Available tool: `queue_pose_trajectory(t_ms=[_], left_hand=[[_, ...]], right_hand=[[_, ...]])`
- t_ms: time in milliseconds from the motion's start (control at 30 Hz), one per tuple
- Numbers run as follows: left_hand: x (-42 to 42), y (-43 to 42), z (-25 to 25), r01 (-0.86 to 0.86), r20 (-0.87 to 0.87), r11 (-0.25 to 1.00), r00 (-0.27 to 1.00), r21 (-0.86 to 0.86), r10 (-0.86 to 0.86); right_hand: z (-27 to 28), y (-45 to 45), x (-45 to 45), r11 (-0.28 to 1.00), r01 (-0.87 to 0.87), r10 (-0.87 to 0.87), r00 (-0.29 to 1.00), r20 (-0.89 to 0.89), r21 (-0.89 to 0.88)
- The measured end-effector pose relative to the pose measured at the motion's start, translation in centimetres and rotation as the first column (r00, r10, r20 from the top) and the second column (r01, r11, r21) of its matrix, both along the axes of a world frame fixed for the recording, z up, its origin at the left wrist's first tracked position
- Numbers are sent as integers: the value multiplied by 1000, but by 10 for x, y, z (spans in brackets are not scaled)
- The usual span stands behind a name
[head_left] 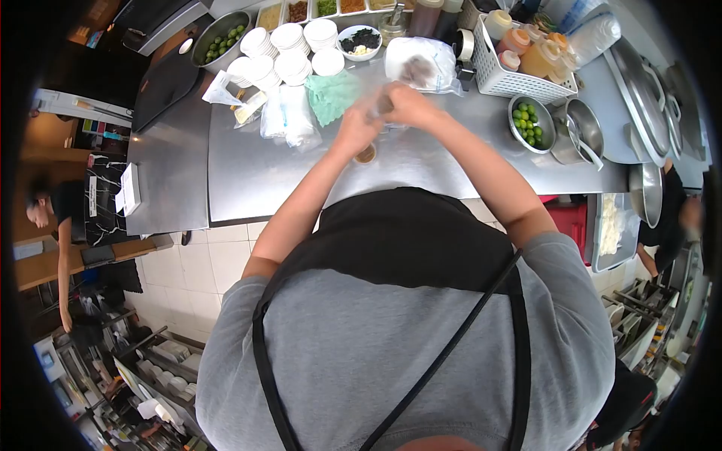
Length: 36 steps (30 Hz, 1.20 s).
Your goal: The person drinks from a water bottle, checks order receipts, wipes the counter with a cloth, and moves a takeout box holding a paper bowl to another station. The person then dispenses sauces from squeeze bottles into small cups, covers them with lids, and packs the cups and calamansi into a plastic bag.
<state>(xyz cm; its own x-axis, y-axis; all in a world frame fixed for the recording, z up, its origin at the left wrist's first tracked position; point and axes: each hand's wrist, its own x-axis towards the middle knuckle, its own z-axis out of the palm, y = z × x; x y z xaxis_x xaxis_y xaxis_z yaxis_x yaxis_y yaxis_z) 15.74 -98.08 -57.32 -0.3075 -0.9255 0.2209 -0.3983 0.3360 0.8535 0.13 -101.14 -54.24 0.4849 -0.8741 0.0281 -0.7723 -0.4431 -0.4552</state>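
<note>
My left hand [359, 128] and my right hand [410, 105] meet over the steel counter, fingers closed in a pinch. Between them is a blurred piece of clear plastic [371, 102], which looks like a small bag. Just below my left hand stands a small round cup [365, 154] with something brown in it. A green cloth [329, 98] lies to the left of my hands. Farther left are packs of clear plastic bags [289, 116]. Behind my right hand sits a clear bag with brownish contents [421, 66].
Stacked white lids [292, 66] and a bowl of dark and pale pieces [359, 43] stand at the back. On the right are a basket of sauce bottles [519, 83], a bowl of limes [531, 124] and a steel pot [583, 124]. Other people are at both sides.
</note>
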Motion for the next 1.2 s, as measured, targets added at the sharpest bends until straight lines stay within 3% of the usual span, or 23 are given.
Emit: queue_pose_trajectory(t_ms=[67, 133, 167, 233, 267, 467, 567, 633, 667, 733, 767, 800, 867, 933, 967, 1033, 1100, 1200], left_hand=[[-1, 0, 0, -13, 23, 1000, 1000, -10, 13], [-1, 2, -1, -32, 44, 999, 998, -14, 32], [-3, 3, -2, -59, 28, 998, 998, -38, 60], [-7, 3, -4, -86, 8, 994, 996, -63, 87], [-10, 4, -5, -99, -4, 994, 995, -44, 99], [-8, 10, 0, -80, 14, 996, 997, -36, 80], [-7, 10, -3, -104, 38, 992, 993, -74, 107], [-5, 5, -5, -129, 29, 988, 991, -84, 132], [-2, 2, -6, -147, 26, 987, 988, -70, 149], [2, 0, -5, -168, 25, 984, 985, -53, 169], [3, -1, -4, -166, -19, 986, 986, 16, 167], [3, -3, -2, -160, -64, 984, 984, 84, 165], [5, -7, -11, -151, -41, 987, 987, 58, 153], [4, -7, -14, -143, -18, 989, 989, 32, 144], [4, -5, -13, -138, -19, 990, 990, 28, 138], [7, -3, -13, -139, -20, 990, 990, 24, 139], [10, -1, -15, -120, 13, 991, 992, -65, 122], [14, 2, -20, -137, -16, 990, 990, -23, 137]], right_hand=[[-2, -7, 1, 1000, -1, 2, 999, -32, 21], [11, -10, 3, 994, -64, 92, 934, -347, 92], [18, -10, 4, 993, -67, 96, 933, -347, 94], [31, -9, 7, 989, -98, 145, 804, -576, 112], [27, -10, 7, 989, -99, 146, 803, -578, 112], [-1, -5, 3, 996, -84, 87, 890, -447, 26], [13, 1, 0, 995, -79, 100, 904, -415, 68], [27, 5, 0, 1000, -19, 11, 944, -330, -22], [36, 11, 1, 999, -26, 18, 944, -330, -19], [55, 30, 6, 987, -86, 105, 985, -137, 136], [46, 37, 11, 987, -88, 106, 985, -136, 137], [26, 45, 18, 983, -96, 133, 961, -244, 158], [-17, 52, 29, 979, -101, 159, 923, -349, 177], [-55, 56, 36, 986, 59, -37, 989, -145, 153], [-65, 58, 37, 987, 56, -34, 989, -144, 151], [-69, 62, 39, 964, 113, -171, 956, 237, 239], [-57, 66, 32, 967, 33, -97, 965, 245, 251], [7, 64, 15, 946, -73, 11, 981, 193, 317]])
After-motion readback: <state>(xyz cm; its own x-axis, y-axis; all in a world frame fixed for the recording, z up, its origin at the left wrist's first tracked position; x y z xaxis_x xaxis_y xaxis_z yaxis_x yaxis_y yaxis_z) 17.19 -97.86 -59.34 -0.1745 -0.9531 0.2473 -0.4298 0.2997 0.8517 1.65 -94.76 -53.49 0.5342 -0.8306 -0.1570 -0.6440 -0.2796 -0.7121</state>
